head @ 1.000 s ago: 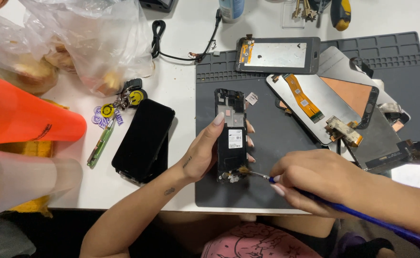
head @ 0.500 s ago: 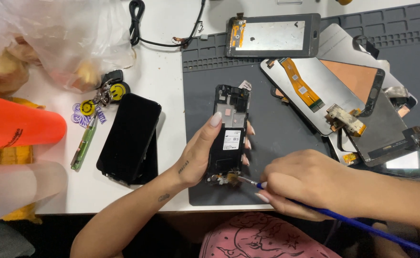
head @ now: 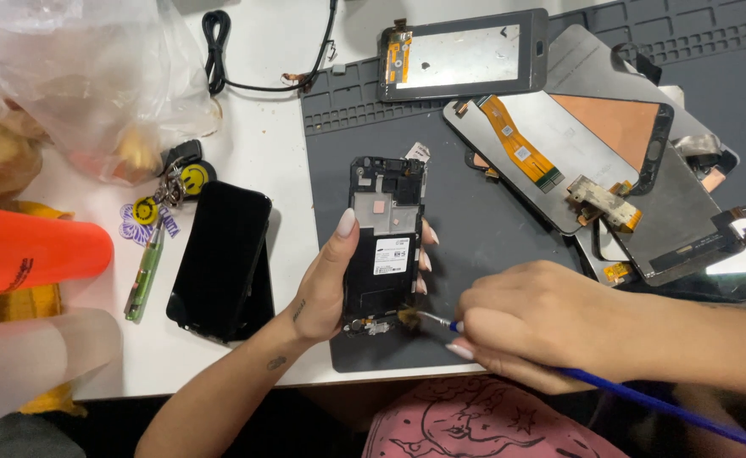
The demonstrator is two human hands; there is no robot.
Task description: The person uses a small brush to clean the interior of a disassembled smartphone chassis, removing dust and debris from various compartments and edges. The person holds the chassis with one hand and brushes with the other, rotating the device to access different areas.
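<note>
Left hand (head: 326,284): wrapped around the opened black phone frame (head: 383,237), thumb along its left edge, fingertips showing past its right edge; it holds the frame tilted just above the grey silicone work mat (head: 483,229).
Right hand (head: 530,322): closed in a pen grip on a thin blue-handled brush (head: 644,399).
Brush tip: the bristles touch the bottom end of the phone frame, by the small connector parts.
Phone frame: inner side up, with a white label near its middle, over the front left part of the mat.
Mat: lies on the white desk (head: 263,153) and also carries several loose screen panels (head: 559,161) with orange ribbon cables, behind and to the right.
Beside the left hand: a black phone (head: 219,259) lies flat on the desk, with a yellow smiley keyring (head: 182,182) just behind it.
Far left: an orange cone-shaped object (head: 25,250) and a clear plastic bag (head: 85,76).
</note>
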